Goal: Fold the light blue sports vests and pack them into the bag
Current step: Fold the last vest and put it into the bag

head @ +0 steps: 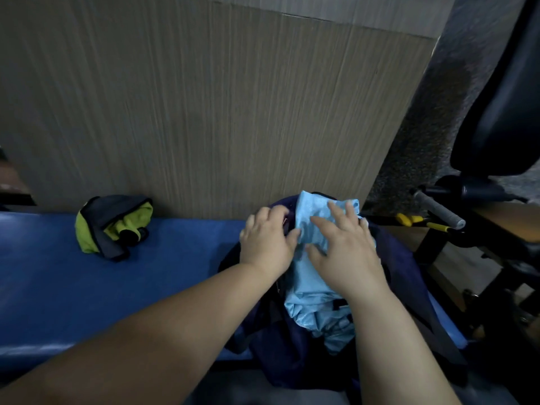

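One navy bag (292, 355), open on a blue mat (87, 287), mouth up toward the camera. Inside it, light blue vest (314, 211) cloth: a folded piece on top, reaching up past the far rim, and looser, rumpled blue under it toward the near side. Impossible to say how many vests in all, since the folds run together.

Two hands, close together over the bag mouth. Left hand (266, 244) at the bag's left rim, fingers curled over the dark fabric, thumb against the vest's edge. Right hand (344, 258) flat on the folded vest, fingers spread, pressing down, clamped on nothing.

One green and grey bundle (111, 226) on the mat, well apart to the left, against a wood-grain panel (204, 112). To the right, off the mat: one black chair (502, 112), one grey-gripped handle (438, 207), and yellow-handled tools (409, 219), too small to count.
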`<state>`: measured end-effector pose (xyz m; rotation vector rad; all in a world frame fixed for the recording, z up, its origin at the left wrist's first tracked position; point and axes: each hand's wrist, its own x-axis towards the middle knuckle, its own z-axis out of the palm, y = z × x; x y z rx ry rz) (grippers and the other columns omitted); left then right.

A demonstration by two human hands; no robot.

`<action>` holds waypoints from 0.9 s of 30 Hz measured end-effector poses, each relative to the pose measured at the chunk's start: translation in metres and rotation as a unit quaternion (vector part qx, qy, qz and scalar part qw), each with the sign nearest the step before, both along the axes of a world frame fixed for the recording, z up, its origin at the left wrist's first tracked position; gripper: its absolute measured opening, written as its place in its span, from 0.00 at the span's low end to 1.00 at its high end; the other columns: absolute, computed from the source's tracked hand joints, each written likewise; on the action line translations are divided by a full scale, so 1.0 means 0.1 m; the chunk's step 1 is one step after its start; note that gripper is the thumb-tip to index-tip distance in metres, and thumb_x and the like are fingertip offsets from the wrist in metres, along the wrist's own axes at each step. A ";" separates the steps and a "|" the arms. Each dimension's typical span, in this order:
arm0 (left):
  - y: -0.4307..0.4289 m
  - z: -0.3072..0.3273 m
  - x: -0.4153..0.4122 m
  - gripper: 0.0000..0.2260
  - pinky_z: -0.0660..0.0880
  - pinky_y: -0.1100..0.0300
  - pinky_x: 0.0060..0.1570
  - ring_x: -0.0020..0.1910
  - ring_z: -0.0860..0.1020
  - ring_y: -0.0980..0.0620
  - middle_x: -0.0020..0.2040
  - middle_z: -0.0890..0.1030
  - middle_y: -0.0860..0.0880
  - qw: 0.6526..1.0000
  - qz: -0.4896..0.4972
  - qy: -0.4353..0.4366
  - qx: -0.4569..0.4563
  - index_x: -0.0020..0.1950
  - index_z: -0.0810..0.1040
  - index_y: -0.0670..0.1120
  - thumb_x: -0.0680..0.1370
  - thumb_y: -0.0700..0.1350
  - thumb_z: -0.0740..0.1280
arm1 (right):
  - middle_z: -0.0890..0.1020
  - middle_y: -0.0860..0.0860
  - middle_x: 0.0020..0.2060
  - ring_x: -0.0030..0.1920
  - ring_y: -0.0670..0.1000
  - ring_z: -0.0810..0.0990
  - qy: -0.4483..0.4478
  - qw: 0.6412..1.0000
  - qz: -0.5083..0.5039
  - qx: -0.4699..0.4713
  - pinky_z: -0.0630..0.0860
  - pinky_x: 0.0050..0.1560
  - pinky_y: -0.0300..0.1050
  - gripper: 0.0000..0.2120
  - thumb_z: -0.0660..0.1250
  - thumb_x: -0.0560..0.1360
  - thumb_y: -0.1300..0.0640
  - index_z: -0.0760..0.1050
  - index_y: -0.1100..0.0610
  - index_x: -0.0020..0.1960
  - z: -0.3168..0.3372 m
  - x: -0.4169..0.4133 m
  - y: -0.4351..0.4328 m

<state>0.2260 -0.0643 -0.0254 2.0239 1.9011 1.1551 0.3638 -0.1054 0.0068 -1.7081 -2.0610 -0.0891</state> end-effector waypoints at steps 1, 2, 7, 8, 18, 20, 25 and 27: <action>0.05 -0.03 -0.04 0.14 0.70 0.51 0.59 0.60 0.72 0.45 0.59 0.75 0.50 0.999 0.006 -0.029 -0.040 0.60 0.72 0.52 0.77 0.56 0.65 | 0.49 0.48 0.80 0.79 0.52 0.40 -0.021 0.999 -0.001 -0.045 0.40 0.77 0.55 0.29 0.62 0.78 0.41 0.60 0.44 0.77 -0.03 -0.01 0.03; 0.10 -0.05 -0.07 0.11 0.72 0.51 0.55 0.57 0.74 0.45 0.55 0.77 0.49 0.996 0.007 -0.051 -0.074 0.54 0.73 0.52 0.77 0.56 0.65 | 0.47 0.47 0.80 0.79 0.52 0.38 -0.043 0.995 -0.003 -0.088 0.39 0.77 0.55 0.31 0.58 0.79 0.37 0.55 0.42 0.78 -0.06 0.00 0.06; 0.22 -0.02 -0.10 0.15 0.66 0.57 0.38 0.41 0.76 0.46 0.34 0.73 0.52 0.984 -0.014 -0.128 -0.126 0.35 0.67 0.50 0.79 0.55 0.62 | 0.43 0.46 0.80 0.79 0.52 0.41 -0.104 0.977 0.000 -0.188 0.45 0.77 0.57 0.33 0.55 0.77 0.32 0.47 0.36 0.78 -0.13 -0.02 0.15; 0.24 0.01 -0.09 0.15 0.66 0.57 0.37 0.40 0.75 0.47 0.33 0.72 0.53 0.981 -0.014 -0.147 -0.125 0.35 0.67 0.49 0.79 0.54 0.62 | 0.44 0.46 0.80 0.79 0.52 0.43 -0.112 0.973 -0.001 -0.204 0.47 0.76 0.58 0.33 0.55 0.77 0.33 0.47 0.36 0.78 -0.13 -0.03 0.16; 0.35 0.30 0.11 0.10 0.66 0.56 0.40 0.40 0.71 0.48 0.33 0.70 0.46 0.943 -0.075 -0.303 -0.114 0.37 0.69 0.48 0.77 0.49 0.64 | 0.50 0.44 0.80 0.79 0.52 0.48 -0.154 0.954 0.025 -0.255 0.52 0.75 0.59 0.27 0.52 0.79 0.34 0.57 0.37 0.77 -0.16 -0.02 0.23; 0.24 0.25 0.17 0.04 0.68 0.58 0.46 0.49 0.74 0.49 0.45 0.76 0.50 0.936 -0.117 -0.311 -0.117 0.51 0.74 0.48 0.78 0.47 0.65 | 0.55 0.46 0.79 0.79 0.51 0.52 -0.096 0.964 0.040 -0.245 0.56 0.75 0.56 0.23 0.52 0.81 0.40 0.63 0.39 0.75 -0.18 0.01 0.25; 0.05 -0.09 0.18 0.26 0.44 0.58 0.74 0.78 0.47 0.54 0.80 0.47 0.56 0.966 -0.226 -0.063 -0.107 0.79 0.48 0.58 0.83 0.54 0.54 | 0.79 0.49 0.64 0.65 0.51 0.75 0.248 0.963 -0.020 -0.105 0.70 0.63 0.44 0.21 0.57 0.78 0.61 0.76 0.48 0.66 -0.08 0.21 0.13; 0.02 -0.23 0.19 0.25 0.38 0.56 0.75 0.77 0.40 0.57 0.79 0.39 0.59 0.957 -0.238 0.051 -0.158 0.78 0.41 0.60 0.83 0.57 0.48 | 0.76 0.49 0.67 0.67 0.52 0.73 0.195 0.973 -0.037 -0.117 0.68 0.61 0.43 0.22 0.57 0.80 0.60 0.70 0.48 0.72 -0.05 0.25 0.09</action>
